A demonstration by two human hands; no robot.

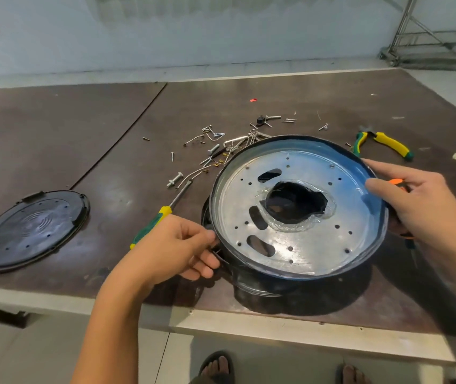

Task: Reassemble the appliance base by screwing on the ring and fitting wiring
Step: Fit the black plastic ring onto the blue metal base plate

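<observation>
While base (298,245) is sitting on table (110,162), left hand (171,250) is pinching its rim, right hand (415,200) is gripping opposite rim, fingers curled.

A dark brown worktable (55,120) stands before a pale wall (165,31), a metal frame (415,29) at the far right

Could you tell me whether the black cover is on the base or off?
Off: the cover lies flat on the table, apart from the base, to its left.

A dark table (55,134) is seen carrying a black cover (30,230), screwdriver (163,212), scattered screws (210,145), pliers (382,142) and the appliance base (304,250).
</observation>
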